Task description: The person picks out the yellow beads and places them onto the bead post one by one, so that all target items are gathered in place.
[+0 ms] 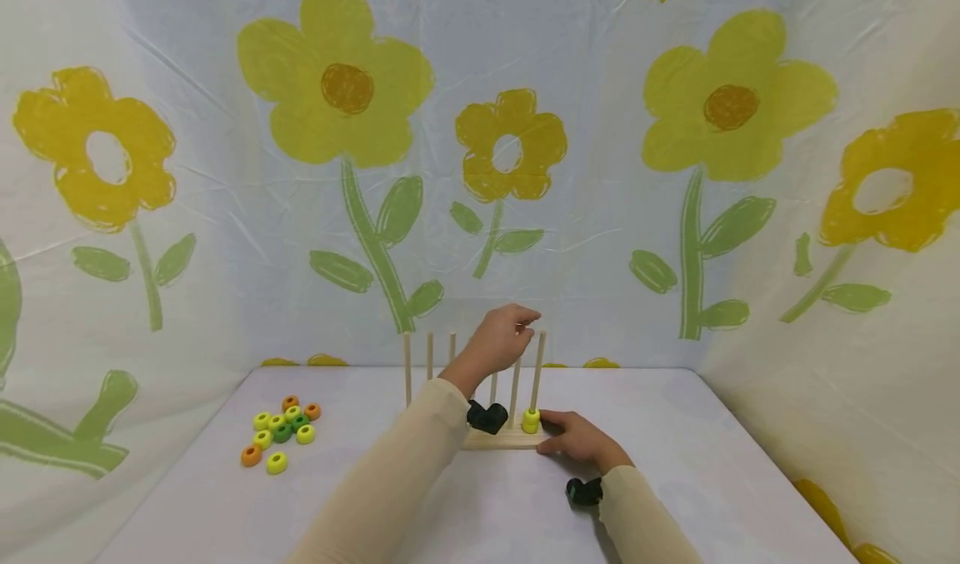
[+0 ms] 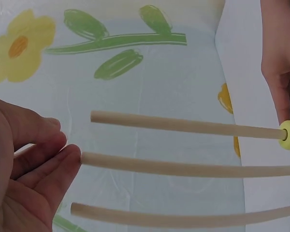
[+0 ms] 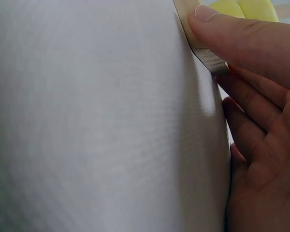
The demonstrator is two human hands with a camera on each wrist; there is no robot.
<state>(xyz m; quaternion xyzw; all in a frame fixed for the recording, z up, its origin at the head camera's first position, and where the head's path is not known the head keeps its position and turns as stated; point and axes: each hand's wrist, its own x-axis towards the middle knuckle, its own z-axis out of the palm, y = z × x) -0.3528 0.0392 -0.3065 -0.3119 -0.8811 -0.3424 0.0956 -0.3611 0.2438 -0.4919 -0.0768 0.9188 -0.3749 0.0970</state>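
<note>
A wooden peg stand [image 1: 498, 441] with a row of upright rods stands on the table. Two yellow beads [image 1: 531, 421] are stacked at the foot of its rightmost rod. My left hand [image 1: 500, 337] is up at the rod tops, thumb and fingers loosely bent with nothing between them. In the left wrist view its fingertips [image 2: 73, 153] are right at the top of one rod [image 2: 183, 166]. My right hand [image 1: 583, 439] grips the right end of the base. Its thumb [image 3: 241, 41] lies on the wood beside the beads, with the other fingers around the end.
Loose yellow, green and orange beads [image 1: 277, 462] lie in a group on the left of the table [image 1: 225, 518]. A flower-printed cloth [image 1: 585, 214] hangs behind. Black wrist devices [image 1: 487, 416] sit at both cuffs, and the left sleeve [image 1: 397, 472] hides part of the stand.
</note>
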